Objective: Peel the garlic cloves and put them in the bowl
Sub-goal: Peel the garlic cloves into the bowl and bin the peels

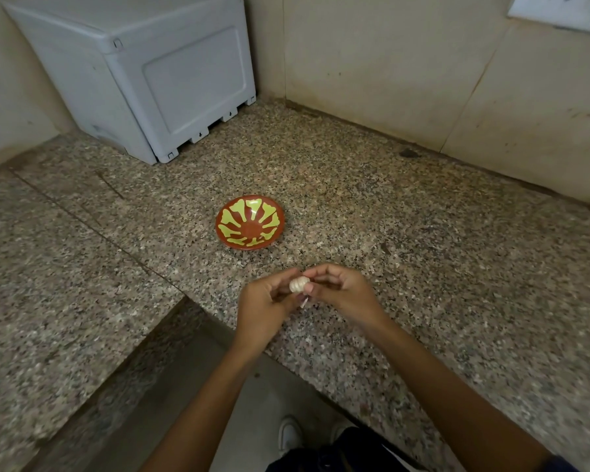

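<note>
A: Garlic [298,284] sits between both hands, held up over the speckled stone counter [423,253], nearer to the person than the bowl [249,222]. Can you tell whether it is a whole bulb or a few cloves?

B: Not clearly. I see pale ribbed segments, but fingers cover its left and right sides, so the full shape is hidden.

A: And the hands?

B: The left hand [264,303] has its fingers curled around the garlic from the left. The right hand [338,289] pinches at it from the right with bent fingers and thumb. A thin pale strip hangs just under the garlic; it may be skin, but it is too small to be sure.

A: The bowl?

B: Red with yellow-green petal shapes, standing on the counter beyond the hands and apart from them. I see nothing inside it.

A: What else?

B: A grey plastic box [143,73] stands in the far left corner against the wall, its top cut off by the frame. A sheet of paper [559,10] on the wall at the upper right is cropped too. At the bottom edge a white shoe [289,434] and dark clothing show only in part
</note>
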